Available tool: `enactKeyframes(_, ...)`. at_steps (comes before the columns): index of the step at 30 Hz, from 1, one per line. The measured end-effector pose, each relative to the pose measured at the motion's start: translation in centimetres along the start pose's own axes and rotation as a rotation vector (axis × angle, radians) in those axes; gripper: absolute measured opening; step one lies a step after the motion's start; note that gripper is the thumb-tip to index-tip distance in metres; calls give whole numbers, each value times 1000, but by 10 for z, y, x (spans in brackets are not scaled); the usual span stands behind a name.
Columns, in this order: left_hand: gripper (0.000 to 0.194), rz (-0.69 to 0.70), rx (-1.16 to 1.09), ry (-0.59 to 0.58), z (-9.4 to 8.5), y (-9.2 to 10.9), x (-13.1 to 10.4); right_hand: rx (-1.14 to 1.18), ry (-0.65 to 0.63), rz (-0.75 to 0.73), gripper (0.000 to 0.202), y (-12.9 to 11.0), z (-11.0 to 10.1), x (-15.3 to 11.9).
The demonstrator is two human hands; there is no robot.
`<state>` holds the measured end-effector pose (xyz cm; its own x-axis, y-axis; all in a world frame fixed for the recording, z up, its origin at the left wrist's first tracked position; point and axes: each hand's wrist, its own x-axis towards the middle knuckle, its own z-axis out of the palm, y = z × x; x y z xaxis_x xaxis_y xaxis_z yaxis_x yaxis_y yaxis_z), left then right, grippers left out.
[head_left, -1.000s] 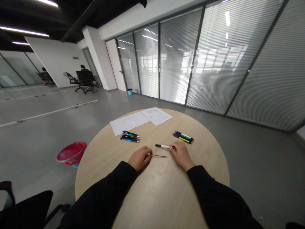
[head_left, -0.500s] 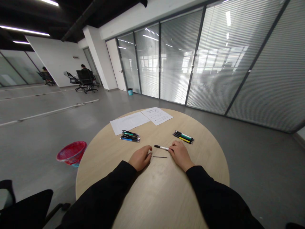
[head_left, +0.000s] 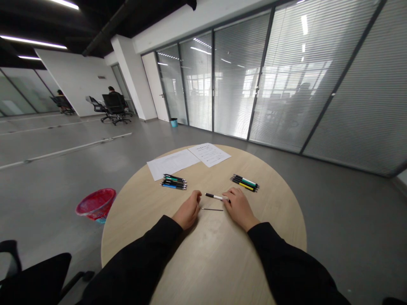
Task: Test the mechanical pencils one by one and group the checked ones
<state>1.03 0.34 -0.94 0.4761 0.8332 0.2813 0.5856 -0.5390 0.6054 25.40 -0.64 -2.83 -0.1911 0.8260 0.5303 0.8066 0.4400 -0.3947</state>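
Between my hands a thin, dark pen refill (head_left: 212, 209) lies on the round wooden table (head_left: 210, 254). Beyond it is a black-and-white pen barrel (head_left: 214, 196). My right hand (head_left: 239, 206) rests over the barrel's right end, its bent fingers closed on it. My left hand (head_left: 188, 209) stands on its side by the refill's left end, fingers curled together. Whatever it may hold is hidden. Several black pens with blue and green parts (head_left: 173, 182) lie ahead of my left hand. Another row of pens with green and yellow parts (head_left: 244, 182) lies past my right.
Two printed sheets of paper (head_left: 173, 163) lie at the table's far edge. A red basket (head_left: 96, 204) stands on the floor to the left, near a black chair (head_left: 41, 275). Farther off, a person sits among office chairs (head_left: 115, 106).
My left hand has turned more onto its side and drawn slightly away from the refill's end. My right hand has shifted slightly left along the barrel. The pens and papers stay put.
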Motion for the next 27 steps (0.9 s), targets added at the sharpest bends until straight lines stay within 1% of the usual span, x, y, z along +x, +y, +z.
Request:
enactKeyframes(2,26,5,-35,8,2,3,1,64,33,-24,14,-6,-1,0)
enactKeyframes(5,28,45,-84,-11,2,8,1,152,74,-61,15,-17,0,0)
enactKeyframes(7,31,57,-135,-21,1,12,1,196,77,-84,16,-24,0,-1)
enactKeyframes(10,32,40,-250,-36,2,17,0,219,70,-123,18,-31,2,-2)
enactKeyframes(15,30,31,-369,-81,7,21,-1,257,35,-158,18,-33,1,-1)
enactKeyframes(19,28,33,-380,-86,7,25,0,282,-3,-174,17,-36,-1,-1)
enactKeyframes(22,28,27,-375,-96,6,28,0,252,-24,-159,18,-39,-1,0)
enactKeyframes(27,30,-10,-459,-96,10,22,0,201,-31,-151,20,-40,0,-1)
